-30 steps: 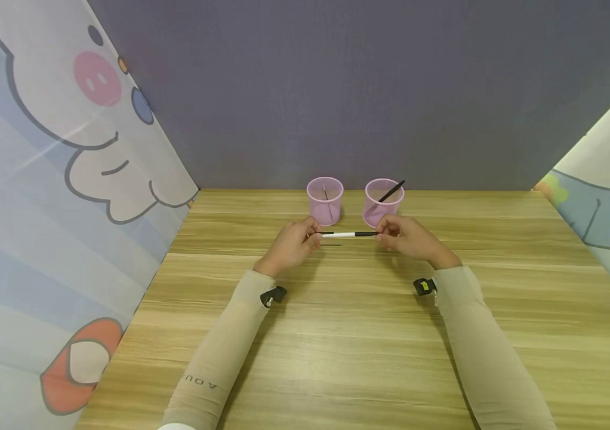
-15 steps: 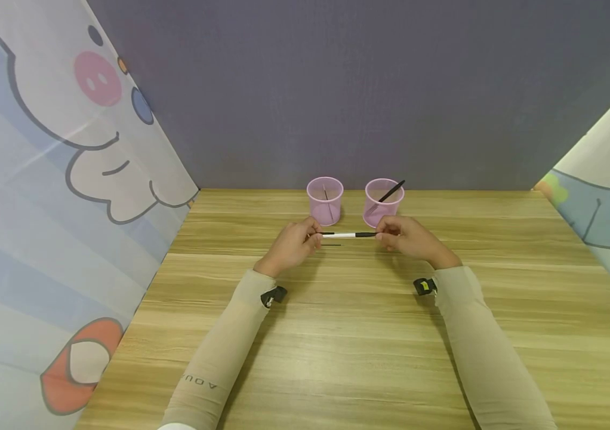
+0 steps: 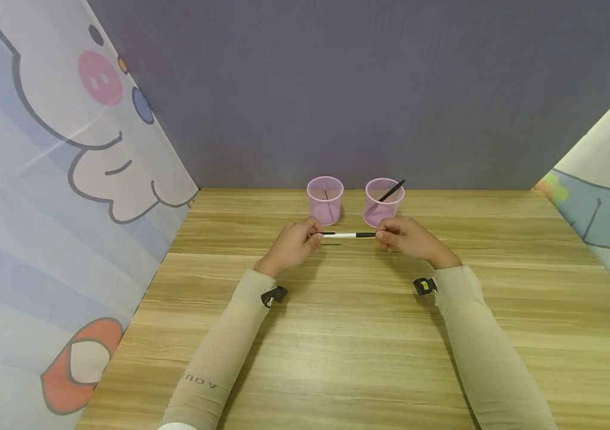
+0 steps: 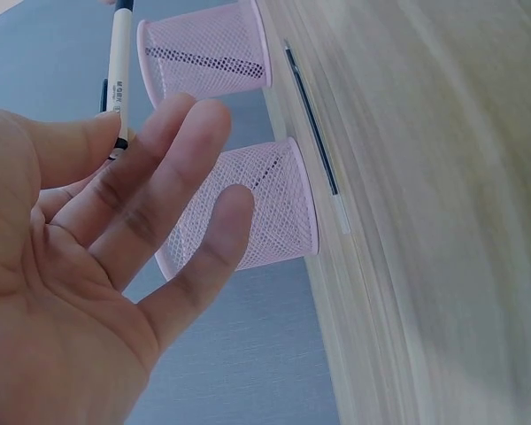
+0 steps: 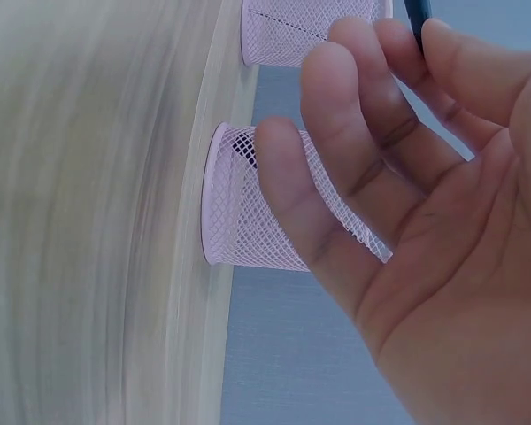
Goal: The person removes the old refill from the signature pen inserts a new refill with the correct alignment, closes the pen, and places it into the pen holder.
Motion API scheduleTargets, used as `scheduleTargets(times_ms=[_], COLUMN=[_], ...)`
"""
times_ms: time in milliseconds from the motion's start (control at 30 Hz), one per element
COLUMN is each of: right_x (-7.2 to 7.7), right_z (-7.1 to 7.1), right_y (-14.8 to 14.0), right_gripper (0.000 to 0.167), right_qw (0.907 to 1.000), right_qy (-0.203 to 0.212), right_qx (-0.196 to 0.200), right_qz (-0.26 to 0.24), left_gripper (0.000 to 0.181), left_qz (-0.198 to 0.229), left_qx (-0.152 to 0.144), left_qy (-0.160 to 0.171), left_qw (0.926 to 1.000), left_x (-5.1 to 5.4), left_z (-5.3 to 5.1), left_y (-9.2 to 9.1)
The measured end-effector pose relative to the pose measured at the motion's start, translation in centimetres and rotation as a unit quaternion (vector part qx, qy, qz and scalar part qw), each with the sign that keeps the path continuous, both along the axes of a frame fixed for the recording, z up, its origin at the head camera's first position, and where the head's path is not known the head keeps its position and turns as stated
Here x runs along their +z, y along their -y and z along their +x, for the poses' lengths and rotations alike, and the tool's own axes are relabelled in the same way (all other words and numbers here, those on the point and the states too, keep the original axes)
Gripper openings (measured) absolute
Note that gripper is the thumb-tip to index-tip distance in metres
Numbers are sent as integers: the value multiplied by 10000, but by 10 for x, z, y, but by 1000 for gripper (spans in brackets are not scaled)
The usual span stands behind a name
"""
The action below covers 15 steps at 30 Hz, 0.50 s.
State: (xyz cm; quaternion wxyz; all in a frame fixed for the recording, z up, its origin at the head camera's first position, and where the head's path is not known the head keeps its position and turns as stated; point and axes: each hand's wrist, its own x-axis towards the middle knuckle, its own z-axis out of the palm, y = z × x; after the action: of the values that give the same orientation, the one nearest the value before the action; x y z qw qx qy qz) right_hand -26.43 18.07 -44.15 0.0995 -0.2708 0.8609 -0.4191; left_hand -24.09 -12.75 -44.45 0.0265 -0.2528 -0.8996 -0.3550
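Observation:
A white pen [image 3: 341, 235] with black ends is held level between both hands, above the table. My left hand [image 3: 290, 246] pinches its left end, beside the clip, between thumb and index finger; the other fingers are spread in the left wrist view. The black right end is pinched by my right hand [image 3: 411, 239], whose remaining fingers curve loosely. Below the pen, a thin pen refill [image 4: 314, 124] with a dark barrel and clear end lies on the wooden table. Behind the hands stand a left pink mesh pen cup [image 3: 325, 206] and a right pink mesh pen cup [image 3: 382, 206].
Inside the left cup leans a thin dark stick [image 3: 327, 196]. A black pen [image 3: 393, 190] slants out of the right cup. The table [image 3: 337, 346] ends at a grey wall [image 3: 337, 89] behind the cups. Cartoon-printed curtains hang at both sides.

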Motion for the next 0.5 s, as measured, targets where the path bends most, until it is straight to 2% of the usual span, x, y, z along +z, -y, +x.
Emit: scheduleTargets(times_ms=[300,500], right_x=[2,4], right_z=[1,3], right_y=[1,1], right_gripper=[23,9], right_qw=[9999,9989], right_qy=[-50,-272], right_qx=[-98,-372], right_qz=[128,29], left_gripper=[6,5], left_qz=[95,164], left_qx=[-35,-45], left_qy=[65,96], left_qw=[9999,9998], left_x=[1,1], left_z=[1,-1], left_y=[0,0])
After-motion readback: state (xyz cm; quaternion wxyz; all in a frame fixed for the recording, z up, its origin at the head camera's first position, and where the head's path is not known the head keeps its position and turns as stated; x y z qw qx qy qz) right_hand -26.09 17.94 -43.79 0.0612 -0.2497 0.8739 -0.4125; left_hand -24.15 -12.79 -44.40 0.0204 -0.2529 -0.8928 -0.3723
